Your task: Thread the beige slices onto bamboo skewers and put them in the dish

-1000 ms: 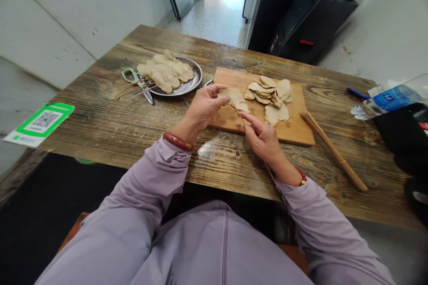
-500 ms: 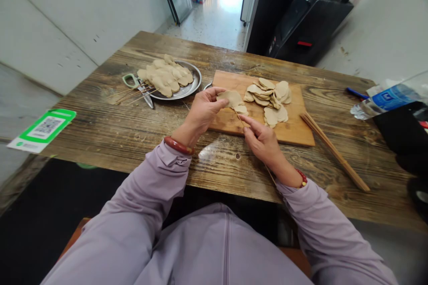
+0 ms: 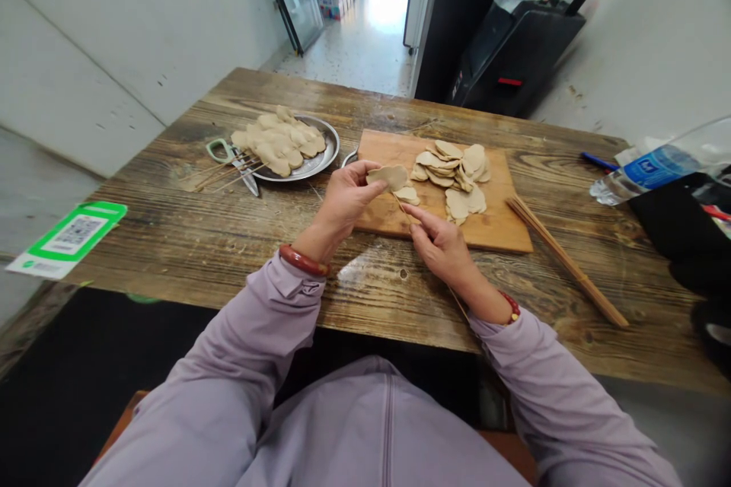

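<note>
My left hand (image 3: 346, 198) pinches a thin beige slice (image 3: 388, 176) over the left edge of a wooden cutting board (image 3: 394, 218). My right hand (image 3: 441, 245) grips a thin bamboo skewer (image 3: 401, 207) whose tip runs up into that slice. A second slice (image 3: 407, 195) sits lower on the same skewer. A loose pile of beige slices (image 3: 454, 169) lies on the board just right of my hands.
A metal plate (image 3: 325, 156) holds finished skewers, with green-handled scissors (image 3: 231, 155) at its left. A bundle of bare skewers (image 3: 565, 260) lies right of the board. A water bottle (image 3: 656, 167), blue pen (image 3: 599, 161), green card (image 3: 65, 237) and black case (image 3: 514, 53) surround the wooden table (image 3: 188, 221).
Both hands stay together at the board; the slice in my left hand looks more bunched on the skewer. The view has tilted slightly, shifting everything down in the picture.
</note>
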{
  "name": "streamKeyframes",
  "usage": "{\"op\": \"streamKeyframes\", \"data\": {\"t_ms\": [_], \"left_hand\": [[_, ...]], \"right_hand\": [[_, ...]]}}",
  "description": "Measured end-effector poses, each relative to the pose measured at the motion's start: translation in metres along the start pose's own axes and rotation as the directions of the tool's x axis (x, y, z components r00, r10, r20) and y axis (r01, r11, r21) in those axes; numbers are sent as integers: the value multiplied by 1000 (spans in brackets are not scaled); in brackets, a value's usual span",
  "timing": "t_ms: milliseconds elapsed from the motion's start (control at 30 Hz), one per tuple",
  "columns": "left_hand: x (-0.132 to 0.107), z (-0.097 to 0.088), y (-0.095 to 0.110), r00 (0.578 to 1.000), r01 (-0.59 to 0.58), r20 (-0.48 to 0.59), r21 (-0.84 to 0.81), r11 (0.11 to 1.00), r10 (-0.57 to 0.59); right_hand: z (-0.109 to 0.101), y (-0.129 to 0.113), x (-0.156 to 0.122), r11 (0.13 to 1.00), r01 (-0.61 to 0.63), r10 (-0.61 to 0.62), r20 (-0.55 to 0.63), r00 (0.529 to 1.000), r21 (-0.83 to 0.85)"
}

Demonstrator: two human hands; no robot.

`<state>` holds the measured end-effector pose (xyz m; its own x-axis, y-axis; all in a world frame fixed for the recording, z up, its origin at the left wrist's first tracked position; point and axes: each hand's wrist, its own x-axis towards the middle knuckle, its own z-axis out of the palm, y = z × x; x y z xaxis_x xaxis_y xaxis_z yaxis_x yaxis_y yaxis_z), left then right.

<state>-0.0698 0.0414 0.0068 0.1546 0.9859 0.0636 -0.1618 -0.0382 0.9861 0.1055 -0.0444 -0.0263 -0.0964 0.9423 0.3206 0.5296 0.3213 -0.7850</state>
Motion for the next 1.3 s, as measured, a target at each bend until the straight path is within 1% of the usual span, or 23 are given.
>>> {"op": "streamKeyframes", "data": {"t_ms": [200,333,467,733,933,1100,1300], "left_hand": [[-1,-1,1,1000,-19,-4,12,1000,19],[-1,-2,2,1000,-29,-4,36,999,29],[-2,-2,2,999,-54,9,46,997,54],[-3,0,1,998,-62,24,74,995,61],[-3,0,-1,998,-46,38,64,997,44],[-4,1,-3,998,8,62,7,1000,-8],[-6,4,-1,988,154,52,-165,974,-147]], "right_hand": [[2,2,0,999,47,-47,-25,999,4],[1,2,1,999,42,-42,4,999,14],[2,2,1,999,45,-45,-7,999,6],[5,6,2,997,70,-72,-49,996,-38],[7,9,3,996,80,-82,-62,995,-29],[8,9,3,997,80,-82,-103,991,-23],[5,6,1,997,81,-82,-101,992,-18]]}}
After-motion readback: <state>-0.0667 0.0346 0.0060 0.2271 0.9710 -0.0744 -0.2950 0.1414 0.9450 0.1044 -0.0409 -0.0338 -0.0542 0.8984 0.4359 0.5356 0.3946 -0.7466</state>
